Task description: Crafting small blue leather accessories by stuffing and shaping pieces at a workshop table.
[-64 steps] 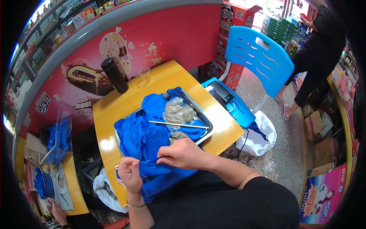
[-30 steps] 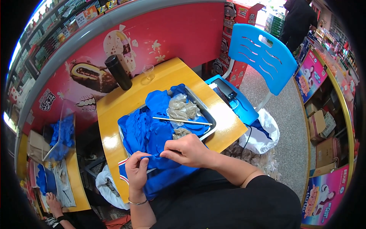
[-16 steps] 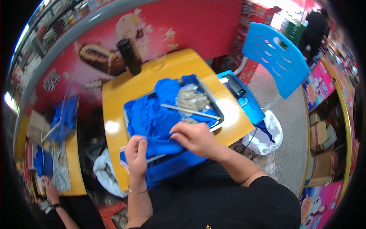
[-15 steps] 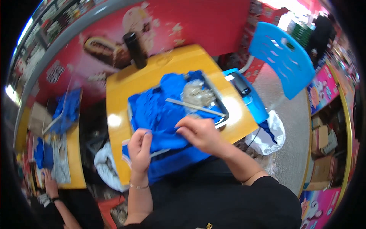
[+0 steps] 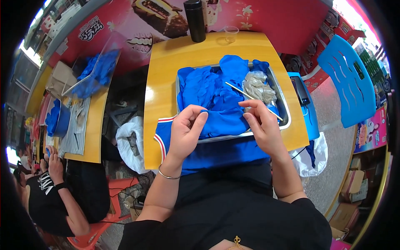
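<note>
A metal tray (image 5: 283,100) on the table in front of me holds a heap of blue cloth pieces (image 5: 200,85). My left hand (image 5: 186,129) is closed, thumb and forefinger pinching the edge of a blue cloth piece (image 5: 225,122) above the tray's near rim. My right hand (image 5: 264,125) is at the other end of this piece, thumb and forefinger apart. A thin pale stick (image 5: 246,96) lies slanting across the tray by my right fingers, beside a crumpled clear plastic bag (image 5: 259,87). Blue cloth with red-and-white striped trim (image 5: 161,143) hangs over the table's near left edge.
A black bottle (image 5: 195,21) and a clear plastic cup (image 5: 231,35) stand at the table's far edge. A blue chair (image 5: 348,83) is at right. White sacks (image 5: 130,141) flank the table. At left, a co-worker (image 5: 58,196) sits by another table with a blue tub (image 5: 61,121).
My hands have moved apart, the right one to the right, its finger and thumb spreading. The blue piece now lies stretched between them. The view has also shifted.
</note>
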Motion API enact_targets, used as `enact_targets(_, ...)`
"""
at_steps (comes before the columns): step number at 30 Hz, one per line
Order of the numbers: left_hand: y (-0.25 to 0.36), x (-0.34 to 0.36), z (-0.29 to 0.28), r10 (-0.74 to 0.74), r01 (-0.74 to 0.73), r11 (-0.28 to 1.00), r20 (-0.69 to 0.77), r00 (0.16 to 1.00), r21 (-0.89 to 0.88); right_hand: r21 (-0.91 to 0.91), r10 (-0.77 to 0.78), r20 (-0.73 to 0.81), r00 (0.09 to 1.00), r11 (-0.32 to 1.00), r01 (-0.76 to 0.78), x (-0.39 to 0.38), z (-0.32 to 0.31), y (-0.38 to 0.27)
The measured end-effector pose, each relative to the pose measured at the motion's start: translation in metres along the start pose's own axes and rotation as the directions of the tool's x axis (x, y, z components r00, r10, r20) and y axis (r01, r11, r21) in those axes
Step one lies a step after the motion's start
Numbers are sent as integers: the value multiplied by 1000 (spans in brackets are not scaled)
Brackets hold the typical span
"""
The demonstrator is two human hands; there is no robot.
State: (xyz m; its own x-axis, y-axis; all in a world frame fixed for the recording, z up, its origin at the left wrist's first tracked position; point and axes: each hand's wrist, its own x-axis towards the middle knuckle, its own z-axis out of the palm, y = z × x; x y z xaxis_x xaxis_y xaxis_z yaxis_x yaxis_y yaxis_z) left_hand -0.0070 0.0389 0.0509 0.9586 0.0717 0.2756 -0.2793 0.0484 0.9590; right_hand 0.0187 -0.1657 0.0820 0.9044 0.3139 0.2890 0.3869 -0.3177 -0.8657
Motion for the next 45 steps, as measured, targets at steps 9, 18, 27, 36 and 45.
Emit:
enact_targets(9, 0, 3, 1, 150, -144, 973, -22, 988, 179, 80, 12, -23, 1000, 997, -10, 0, 0, 0)
enact_targets(18, 16, -3, 21, 469, -576, 493, 359, 807, 652, 406, 171, 157, 973, 887, -222, -1, -1, -5)
enact_targets(27, 4, -3, 18, 362, -441, 771, 253, 897, 460, 418, 132, 192, 973, 885, -203, -4, -2, 0)
enact_targets(36, 7, -8, 17, 10, -42, 978, 151, 989, 205, 375, 101, 106, 989, 917, -134, -5, -4, -4)
enact_targets(45, -2, 4, 3, -208, 160, 850, -40, 977, -503, -364, 44, 61, 997, 931, -19, 8, -27, 31)
